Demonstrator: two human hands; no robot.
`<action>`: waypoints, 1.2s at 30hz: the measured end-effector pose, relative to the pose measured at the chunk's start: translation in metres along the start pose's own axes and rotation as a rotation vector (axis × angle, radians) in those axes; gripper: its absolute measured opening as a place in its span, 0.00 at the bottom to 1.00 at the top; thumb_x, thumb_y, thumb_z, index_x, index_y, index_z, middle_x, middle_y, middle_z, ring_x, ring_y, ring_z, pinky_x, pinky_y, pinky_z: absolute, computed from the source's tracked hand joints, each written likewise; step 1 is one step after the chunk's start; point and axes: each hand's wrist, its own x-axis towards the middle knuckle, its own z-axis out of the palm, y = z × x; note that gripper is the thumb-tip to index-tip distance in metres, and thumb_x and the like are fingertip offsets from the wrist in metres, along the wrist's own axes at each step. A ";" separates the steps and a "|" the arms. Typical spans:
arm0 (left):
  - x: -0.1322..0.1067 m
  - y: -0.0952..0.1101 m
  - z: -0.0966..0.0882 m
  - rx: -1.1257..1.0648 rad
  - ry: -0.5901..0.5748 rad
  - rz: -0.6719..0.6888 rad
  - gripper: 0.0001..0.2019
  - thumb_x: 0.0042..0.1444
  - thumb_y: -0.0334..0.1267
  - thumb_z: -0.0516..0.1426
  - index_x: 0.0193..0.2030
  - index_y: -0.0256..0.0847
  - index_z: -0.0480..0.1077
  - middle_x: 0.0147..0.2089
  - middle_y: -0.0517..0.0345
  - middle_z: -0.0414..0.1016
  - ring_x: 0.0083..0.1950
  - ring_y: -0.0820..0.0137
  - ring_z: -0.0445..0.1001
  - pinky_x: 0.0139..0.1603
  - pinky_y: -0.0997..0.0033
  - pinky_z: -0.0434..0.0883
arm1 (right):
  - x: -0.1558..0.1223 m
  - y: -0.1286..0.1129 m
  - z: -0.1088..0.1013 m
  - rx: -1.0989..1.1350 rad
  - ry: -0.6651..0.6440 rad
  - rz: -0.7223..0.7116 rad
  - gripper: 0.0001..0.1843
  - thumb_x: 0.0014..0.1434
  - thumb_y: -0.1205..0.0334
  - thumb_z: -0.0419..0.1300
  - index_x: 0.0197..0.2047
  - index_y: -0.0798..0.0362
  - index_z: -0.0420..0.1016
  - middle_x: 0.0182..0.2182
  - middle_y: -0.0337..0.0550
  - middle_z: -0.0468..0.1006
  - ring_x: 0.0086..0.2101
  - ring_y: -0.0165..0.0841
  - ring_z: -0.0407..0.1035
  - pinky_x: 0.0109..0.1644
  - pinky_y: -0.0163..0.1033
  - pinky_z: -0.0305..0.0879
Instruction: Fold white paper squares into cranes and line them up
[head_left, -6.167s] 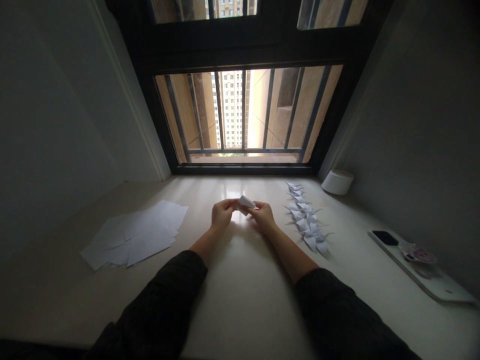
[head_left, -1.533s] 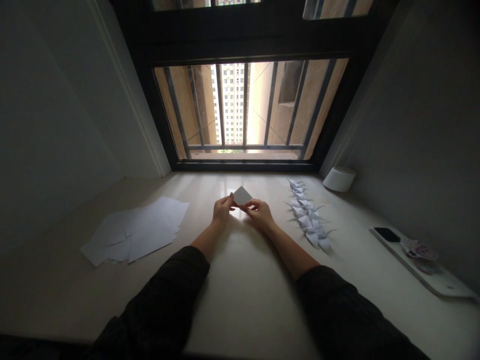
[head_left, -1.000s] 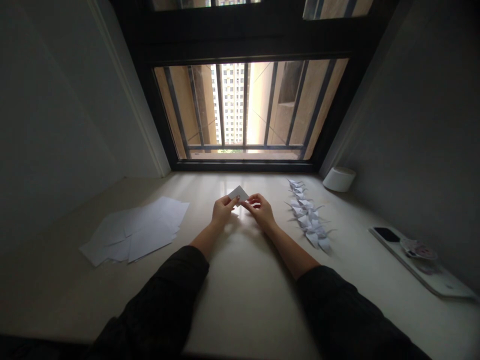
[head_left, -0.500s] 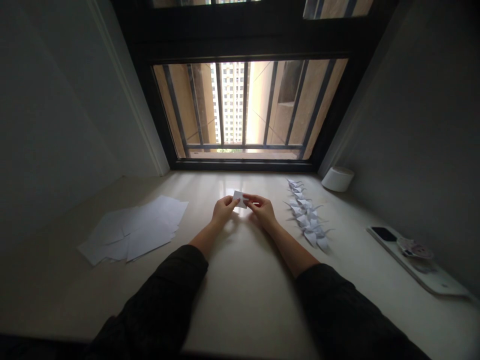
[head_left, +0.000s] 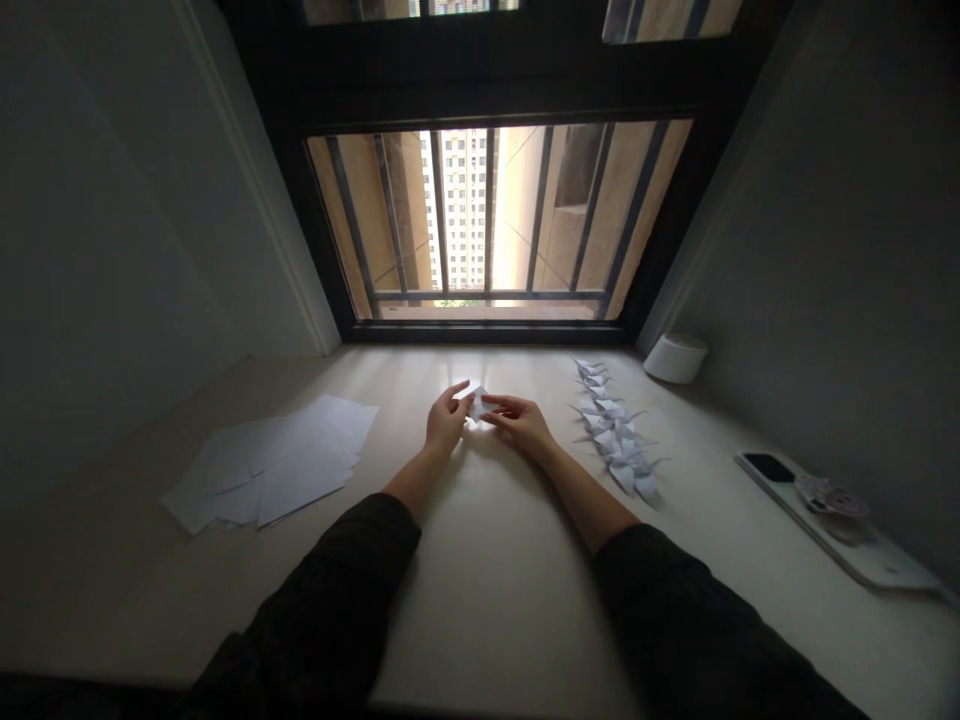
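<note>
A small folded piece of white paper sits between my hands, above the pale desktop. My left hand pinches its left side with thumb and fingers. My right hand reaches in from the right, its fingertips against the paper's right side. Part of the paper is hidden behind my fingers, so its exact folds are unclear. To the right of my right hand stands a row of several folded paper cranes. A loose pile of white paper sheets lies to the left of my left hand.
A white round container stands in the far right corner by the window. A black phone and a round printed item lie on a long white board at the right. A barred window fills the far end.
The white paper looks smaller and more tightly folded than before, now a narrow piece instead of a flat diamond. My right fingers have straightened slightly.
</note>
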 end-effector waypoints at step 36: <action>-0.003 0.013 0.003 -0.036 -0.108 0.047 0.18 0.46 0.50 0.62 0.38 0.38 0.75 0.39 0.51 0.76 0.40 0.68 0.73 0.40 0.70 0.68 | -0.004 -0.009 0.001 0.091 0.194 -0.017 0.23 0.39 0.47 0.68 0.36 0.55 0.81 0.28 0.45 0.79 0.27 0.32 0.68 0.19 0.31 0.57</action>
